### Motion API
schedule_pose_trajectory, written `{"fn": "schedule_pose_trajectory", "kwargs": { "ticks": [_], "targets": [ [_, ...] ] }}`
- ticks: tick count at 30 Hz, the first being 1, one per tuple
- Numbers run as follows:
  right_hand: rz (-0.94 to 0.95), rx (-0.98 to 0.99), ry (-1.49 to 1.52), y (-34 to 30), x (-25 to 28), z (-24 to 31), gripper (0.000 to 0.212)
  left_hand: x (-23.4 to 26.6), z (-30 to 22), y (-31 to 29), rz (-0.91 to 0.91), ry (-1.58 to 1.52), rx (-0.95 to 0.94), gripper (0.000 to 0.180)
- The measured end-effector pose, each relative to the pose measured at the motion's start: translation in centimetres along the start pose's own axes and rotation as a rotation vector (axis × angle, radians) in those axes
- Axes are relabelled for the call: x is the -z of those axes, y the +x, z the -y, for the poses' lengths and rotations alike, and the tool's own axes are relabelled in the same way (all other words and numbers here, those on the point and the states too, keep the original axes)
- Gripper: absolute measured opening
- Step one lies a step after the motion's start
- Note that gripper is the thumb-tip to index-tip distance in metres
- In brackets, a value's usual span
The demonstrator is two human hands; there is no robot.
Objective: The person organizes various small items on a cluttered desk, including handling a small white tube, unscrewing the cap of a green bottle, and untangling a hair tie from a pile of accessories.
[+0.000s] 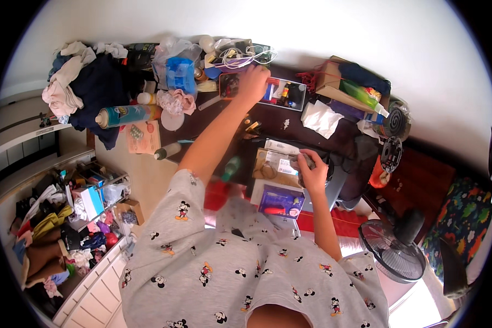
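Note:
My left hand [254, 85] reaches across the table to a shallow rectangular box [296, 107] with small items in it. The hand is over the box's middle and its fingertips are mostly hidden, so I cannot tell what they touch. Nearer to me, my right hand [314, 170] is closed, its fingers bent round a small greyish thing I cannot make out. Just left of it lies a brown cardboard package [263, 169] with a white label [287, 166]. A small white box [281, 146] lies behind that, and a purple box [279, 201] in front.
A spray can [127, 116] lies at the table's left, near piled clothes [93, 82]. White cables [251, 56] top the clutter behind my left hand. Crumpled white paper [321, 118] and a full cardboard box [329, 82] are at right. A fan [393, 249] stands lower right.

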State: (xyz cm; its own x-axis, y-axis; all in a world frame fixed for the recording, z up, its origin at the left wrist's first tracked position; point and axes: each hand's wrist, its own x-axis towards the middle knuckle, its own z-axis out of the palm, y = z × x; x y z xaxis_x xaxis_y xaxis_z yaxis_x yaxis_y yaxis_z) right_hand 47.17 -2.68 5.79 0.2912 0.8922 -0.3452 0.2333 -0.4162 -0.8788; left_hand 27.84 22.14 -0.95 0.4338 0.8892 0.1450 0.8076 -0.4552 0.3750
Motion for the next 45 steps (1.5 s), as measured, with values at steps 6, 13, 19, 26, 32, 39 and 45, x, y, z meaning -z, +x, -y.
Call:
{"fn": "schedule_pose_trajectory", "kwargs": {
  "ticks": [6, 13, 19, 26, 32, 39, 45],
  "targets": [
    [-0.08, -0.019, -0.038, 0.1, 2.6, -0.6, 0.02, -1.1, 0.5, 1.3, 0.13, 0.027, 0.085, 0.019],
    [-0.053, -0.023, -0.012, 1.0, 2.2, -0.5, 0.02, 0.0, 1.1, 0.7, 0.156, 0.098, 0.061, 0.016],
    [-0.045, -0.008, 0.011, 1.3, 1.3, 0.5, 0.018, 5.3, 3.3, -3.9, -0.038, -0.258, 0.072, 0.014],
    [0.043, -0.016, -0.046, 1.3, -0.6, 1.5, 0.019, 3.0, 10.1, -14.9, 0.442, 0.036, 0.286, 0.017],
    [0.036, -0.017, -0.018, 0.8, -1.9, 1.5, 0.02, 0.9, 9.9, -15.9, 0.549, 0.093, 0.278, 0.018],
    [0.032, -0.024, -0.009, 0.0, -2.9, 1.2, 0.018, -0.3, 11.6, -16.8, 0.376, -0.131, 0.42, 0.018],
    [0.068, -0.039, -0.017, -0.5, -3.3, 1.7, 0.019, 0.1, 13.3, -17.1, 0.197, -0.321, 0.518, 0.021]
  ]
}}
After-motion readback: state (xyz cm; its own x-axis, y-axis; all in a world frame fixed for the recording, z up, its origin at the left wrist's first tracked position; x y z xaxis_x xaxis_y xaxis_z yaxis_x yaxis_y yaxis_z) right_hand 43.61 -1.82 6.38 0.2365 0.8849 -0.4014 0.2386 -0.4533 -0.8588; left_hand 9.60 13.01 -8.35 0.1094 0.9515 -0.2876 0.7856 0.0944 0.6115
